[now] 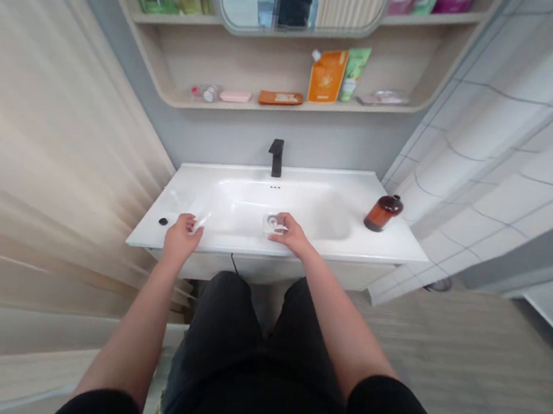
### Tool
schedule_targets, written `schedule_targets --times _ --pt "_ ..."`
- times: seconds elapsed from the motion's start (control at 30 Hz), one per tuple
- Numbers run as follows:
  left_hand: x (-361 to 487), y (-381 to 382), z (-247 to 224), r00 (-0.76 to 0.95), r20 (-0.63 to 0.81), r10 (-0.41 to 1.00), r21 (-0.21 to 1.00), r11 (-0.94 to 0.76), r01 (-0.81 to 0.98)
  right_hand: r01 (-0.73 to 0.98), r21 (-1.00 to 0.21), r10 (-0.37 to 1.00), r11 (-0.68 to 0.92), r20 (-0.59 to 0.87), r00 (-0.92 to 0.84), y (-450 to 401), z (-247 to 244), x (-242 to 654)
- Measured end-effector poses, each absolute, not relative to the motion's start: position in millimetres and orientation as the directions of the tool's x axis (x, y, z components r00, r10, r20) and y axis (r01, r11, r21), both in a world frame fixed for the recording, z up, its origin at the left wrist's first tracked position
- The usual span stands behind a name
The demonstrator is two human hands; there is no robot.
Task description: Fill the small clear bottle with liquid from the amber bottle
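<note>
My right hand is closed around a small see-through container, held over the front part of the white sink basin. Its contents are too small to make out. Above the left end of the countertop, my left hand pinches a thin, see-through piece whose exact kind I cannot tell. A small round black cap lies on the countertop just left of that hand. Something faint and transparent seems to rest behind it.
A black faucet stands behind the basin. An amber bottle with a dark top is on the right of the countertop. Overhead, a shelf holds an orange pouch, a green tube and small items. Curtains hang at left.
</note>
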State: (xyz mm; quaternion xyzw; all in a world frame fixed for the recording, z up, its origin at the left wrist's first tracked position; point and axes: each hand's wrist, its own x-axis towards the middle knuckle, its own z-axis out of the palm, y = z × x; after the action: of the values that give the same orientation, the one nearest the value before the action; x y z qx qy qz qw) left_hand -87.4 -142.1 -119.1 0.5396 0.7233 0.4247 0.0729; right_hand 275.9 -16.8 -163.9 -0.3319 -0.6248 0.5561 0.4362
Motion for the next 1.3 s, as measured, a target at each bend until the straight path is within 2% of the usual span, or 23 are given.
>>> schedule_targets --times 0.07,0.1,0.23,0.4,0.53,0.7,0.97,1.03,1.2,1.3 --pt "-48 -136 -107 -0.32 0.352 0.88 0.797 -0.102 0.596 -0.064 -0.984 0.897 0.166 0.178 -0.405 -18 -162 276" --pt "-29 -132 -98 -0.234 0.364 0.902 0.807 -0.18 0.563 -0.062 -0.983 0.893 0.171 0.181 -0.411 -19 -162 276" --pt "27 -117 -60 -0.006 0.469 0.883 0.709 -0.373 0.599 -0.053 -0.979 0.885 0.199 0.203 -0.42 -21 -159 276" --pt "31 -109 -33 0.161 0.418 0.894 0.586 -0.401 0.704 -0.035 -0.979 0.894 0.199 0.196 -0.402 -23 -157 275" --pt "26 -98 -27 0.232 0.403 0.885 0.489 -0.422 0.763 -0.028 -0.977 0.894 0.212 0.205 -0.399 -23 -155 274" --pt "44 -69 -27 0.363 0.303 0.881 0.388 -0.462 0.797 -0.028 -0.972 0.891 0.232 0.224 -0.394 -25 -153 274" --pt "78 -48 -48 0.353 0.227 0.908 0.26 -0.405 0.876 -0.023 -0.976 0.881 0.218 0.207 -0.425 -27 -148 277" --pt "78 -49 -49 0.355 0.224 0.908 0.274 -0.408 0.871 -0.021 -0.977 0.882 0.213 0.202 -0.425 -27 -148 276" --pt "77 -49 -40 0.521 0.174 0.836 0.446 -0.538 0.715 -0.015 -0.971 0.866 0.24 0.221 -0.448 -25 -150 277" --pt "77 -51 -36 0.592 0.175 0.787 0.472 -0.595 0.651 -0.001 -0.971 0.872 0.24 0.216 -0.44 -25 -150 277"
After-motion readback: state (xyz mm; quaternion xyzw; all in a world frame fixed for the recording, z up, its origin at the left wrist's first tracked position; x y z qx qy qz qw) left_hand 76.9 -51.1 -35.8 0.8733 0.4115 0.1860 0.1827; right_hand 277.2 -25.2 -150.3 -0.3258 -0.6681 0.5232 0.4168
